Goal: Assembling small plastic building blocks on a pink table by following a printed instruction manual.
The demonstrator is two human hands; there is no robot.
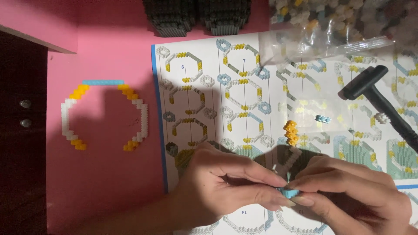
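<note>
- While both hands meet low over the instruction sheet (244, 87), the left hand (217, 187) and right hand (352, 191) pinch a small blue brick piece (289, 193) between their fingertips.
- Yellow stacked bricks (290, 132) lie just above them.
- An unfinished ring of bricks (104, 115) rests on the pink counter (109, 174), well left.
- A black hammer (376, 100) lies at the right.

The instruction sheet (244, 87) is printed paper, smooth with a faint sheen. The bag of bricks (322, 26) at upper right is clear, glossy plastic film — creased. The hammer (374, 93) looks matt black plastic. The open ring of bricks (104, 113) at left is studded plastic on a matt pink surface (104, 174).
</note>
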